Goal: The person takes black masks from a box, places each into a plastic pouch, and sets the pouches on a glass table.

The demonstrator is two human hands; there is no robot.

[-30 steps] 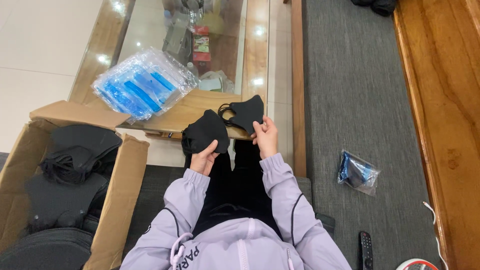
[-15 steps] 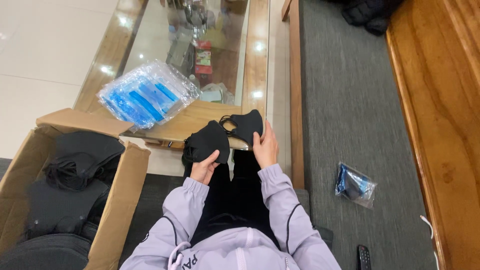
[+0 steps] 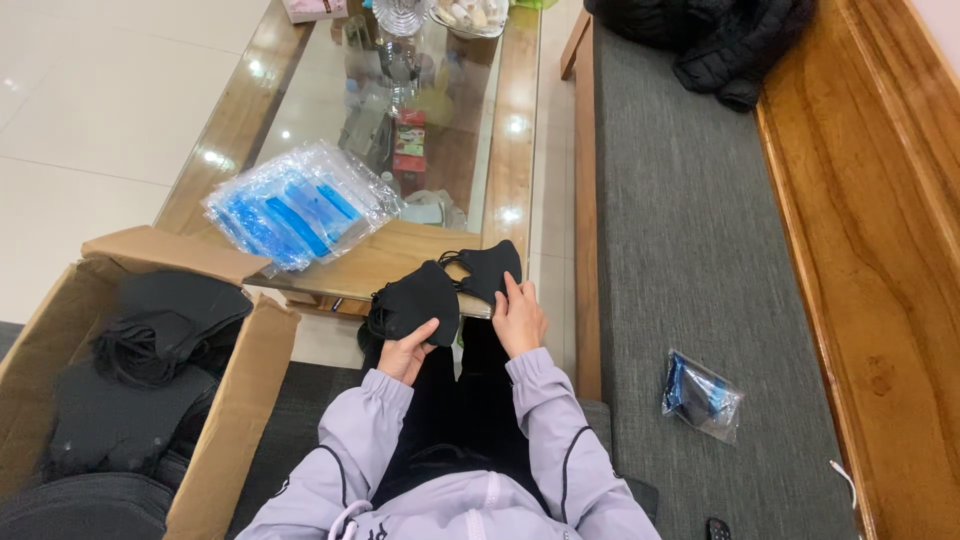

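Note:
My left hand [image 3: 404,352] grips a stack of black face masks [image 3: 415,300] from below, thumb up against the front one. My right hand [image 3: 518,316] holds a single black face mask [image 3: 490,268] just to the right of the stack, at the near edge of the glass-topped coffee table [image 3: 345,270]. Both hands rest over my lap, with lilac jacket sleeves below them.
A pile of clear bags with blue print [image 3: 298,205] lies on the table's near left. A cardboard box [image 3: 235,400] of black masks stands at my left. One filled clear bag [image 3: 700,395] lies on the grey bench cushion at my right; dark clothing [image 3: 720,40] lies further back.
The view has tilted up, so hands and masks sit lower in the picture. Both hands keep the same hold; the single mask stays beside the stack.

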